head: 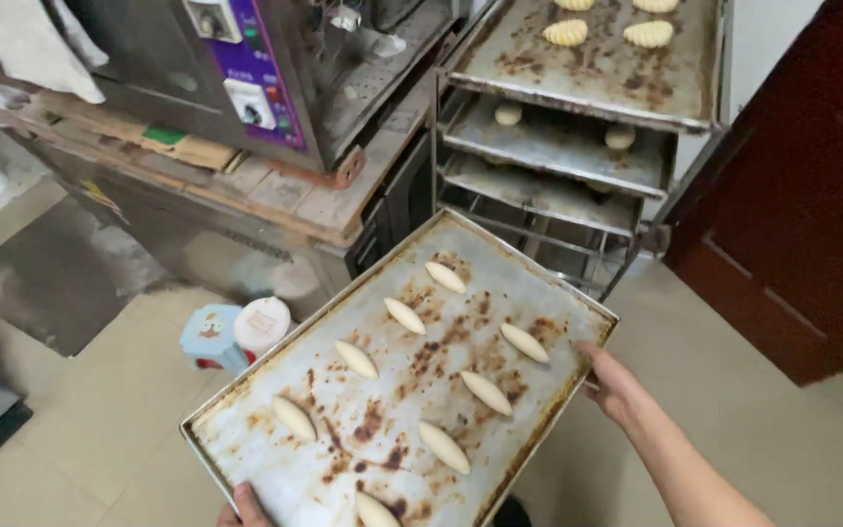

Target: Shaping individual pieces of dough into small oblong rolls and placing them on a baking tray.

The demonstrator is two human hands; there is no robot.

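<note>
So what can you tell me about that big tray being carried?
The tray is a wide, rectangular metal sheet with a low rim, stained with brown baked-on marks. It carries eight pale, pointed dough pieces in two rows. The left hand grips its near edge, the right hand its side, before a rack.

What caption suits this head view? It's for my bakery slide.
Both hands, left hand and right hand, hold a stained baking tray of dough pieces before a rack.
</note>
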